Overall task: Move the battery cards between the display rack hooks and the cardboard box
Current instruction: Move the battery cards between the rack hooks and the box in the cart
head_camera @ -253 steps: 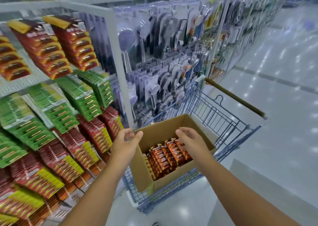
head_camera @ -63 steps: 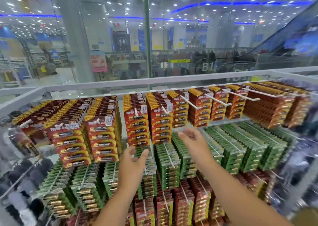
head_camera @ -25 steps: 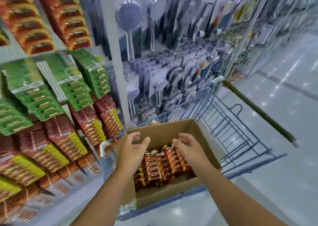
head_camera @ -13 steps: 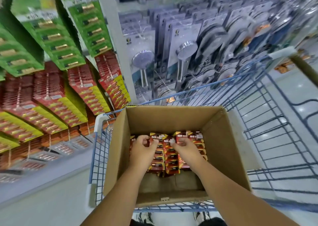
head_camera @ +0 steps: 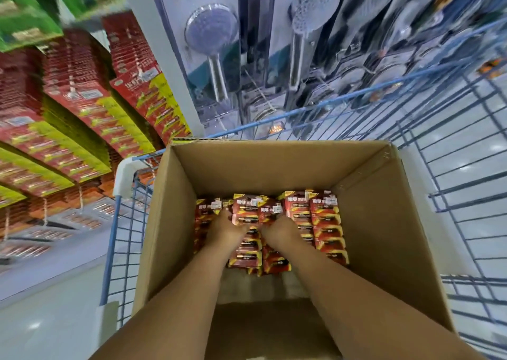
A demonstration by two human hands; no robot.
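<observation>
1 cardboard box (head_camera: 175, 222) in 1 blue wire cart (head_camera: 466, 184) is shown holding about 4 rows of red battery cards (head_camera: 326, 222), into which 2 hands, left hand (head_camera: 226, 229) and right hand (head_camera: 279, 230), are sunk, fingertips hidden, so neither grip can be judged.

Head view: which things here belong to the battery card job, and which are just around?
Job:
- left hand and right hand, both down among the cards
- battery cards in the cardboard box
- hanging red battery cards

Just around:
- blue cart
- shower heads
</observation>
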